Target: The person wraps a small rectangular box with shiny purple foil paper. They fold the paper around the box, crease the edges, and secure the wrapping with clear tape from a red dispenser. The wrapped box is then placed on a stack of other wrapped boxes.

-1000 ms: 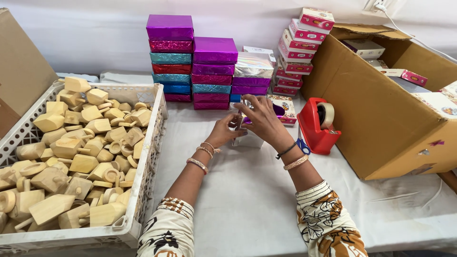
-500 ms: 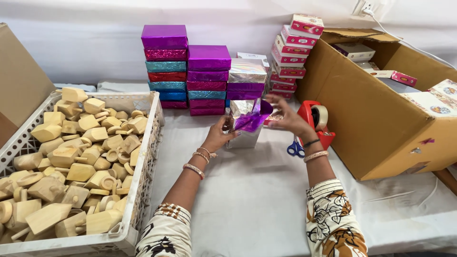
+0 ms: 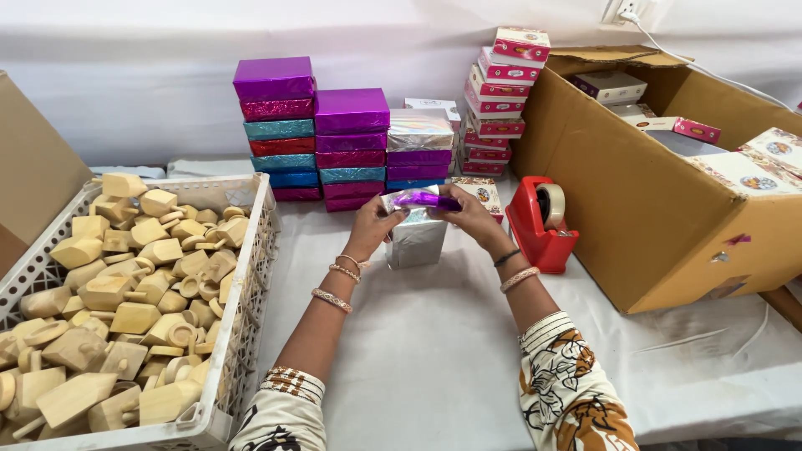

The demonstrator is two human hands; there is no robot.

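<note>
Silver foil-wrapped box (image 3: 415,238) stands upright on the white cloth, just left of the red tape dispenser (image 3: 542,224). We pinch a purple foil piece (image 3: 426,200) over its top, left hand (image 3: 373,224) and right hand (image 3: 469,215) each closed on an end. It looks light, its wrap slick and crinkly, best held by the firm corners. Behind it rise stacked glittery boxes (image 3: 322,134).

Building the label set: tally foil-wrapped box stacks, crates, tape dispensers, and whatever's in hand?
Foil-wrapped box stacks: 3
White crate of wooden pieces: 1
Red tape dispenser: 1
Silver-wrapped box: 1
Purple foil strip, pinched by left hand and right hand: 1
Total: 7
</note>
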